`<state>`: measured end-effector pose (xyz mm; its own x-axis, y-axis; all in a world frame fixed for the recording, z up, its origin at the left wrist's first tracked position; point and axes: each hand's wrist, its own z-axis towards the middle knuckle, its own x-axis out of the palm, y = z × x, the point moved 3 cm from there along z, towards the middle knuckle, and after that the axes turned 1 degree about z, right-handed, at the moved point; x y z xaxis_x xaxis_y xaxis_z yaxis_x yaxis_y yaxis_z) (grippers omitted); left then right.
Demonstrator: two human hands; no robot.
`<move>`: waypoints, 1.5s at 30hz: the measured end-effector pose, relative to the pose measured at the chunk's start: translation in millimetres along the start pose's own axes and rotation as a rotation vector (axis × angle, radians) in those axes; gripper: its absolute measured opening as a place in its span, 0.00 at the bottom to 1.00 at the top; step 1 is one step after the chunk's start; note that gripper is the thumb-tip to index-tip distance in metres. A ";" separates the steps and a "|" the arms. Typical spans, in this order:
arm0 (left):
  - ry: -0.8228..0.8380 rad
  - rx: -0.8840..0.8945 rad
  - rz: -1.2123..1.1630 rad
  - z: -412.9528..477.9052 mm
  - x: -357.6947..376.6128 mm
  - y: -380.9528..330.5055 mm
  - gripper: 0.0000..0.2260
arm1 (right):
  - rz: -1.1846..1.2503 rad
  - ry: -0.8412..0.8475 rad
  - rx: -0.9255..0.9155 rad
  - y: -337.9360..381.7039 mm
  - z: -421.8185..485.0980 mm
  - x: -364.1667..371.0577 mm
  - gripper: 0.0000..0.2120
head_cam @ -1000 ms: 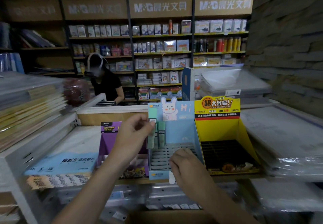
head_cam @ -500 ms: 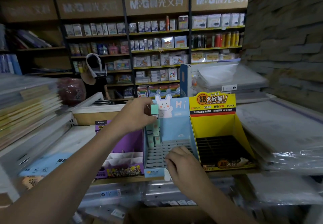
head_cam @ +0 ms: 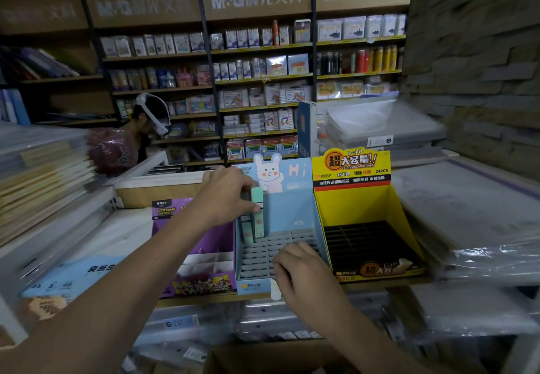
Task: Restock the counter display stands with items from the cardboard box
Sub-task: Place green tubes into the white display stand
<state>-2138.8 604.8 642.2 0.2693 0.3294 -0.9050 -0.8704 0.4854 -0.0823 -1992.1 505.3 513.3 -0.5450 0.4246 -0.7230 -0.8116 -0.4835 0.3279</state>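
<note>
Packed shelves (head_cam: 263, 81) are lining the back wall of a stationery shop, and a crowded worktop (head_cam: 204, 300) is carrying three cardboard display stands side by side.

The mint-green case (head_cam: 257, 195) is hanging upright just over the back left corner of the blue stand (head_cam: 292, 207), right beside the cases (head_cam: 247, 229) already standing there. The left hand (head_cam: 225, 198) is pinching it near the top between thumb and fingertips. This narrow grip seems to be leaving the lower end free to drop straight into a slot. Filling from the back corner is probably keeping the front slots reachable.

The right hand (head_cam: 301, 271) is resting on the front of the blue stand's slotted tray with its fingers bent. It is likely steadying the light stand against the push of the insert. I cannot tell whether its grip is holding anything underneath.

The yellow stand (head_cam: 356, 207) is touching the blue one on the right, and no stock is showing in its dark grid. The purple stand (head_cam: 204, 236) is sitting against it on the left.

The cardboard box (head_cam: 271, 356) is lying low at the bottom edge, below the worktop and within reach. Wrapped stacks (head_cam: 467, 213) are crowding the right side, and another person (head_cam: 152, 116) is bending behind the far counter.
</note>
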 end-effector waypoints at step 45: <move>-0.060 0.000 0.111 -3.7 17.6 6.2 0.08 | -0.032 0.005 0.011 4.0 -2.2 -0.1 0.12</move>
<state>-2141.0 610.6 624.2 0.1951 0.4290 -0.8820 -0.8964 0.4429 0.0172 -1994.8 501.7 513.3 -0.5179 0.4360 -0.7360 -0.8309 -0.4610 0.3116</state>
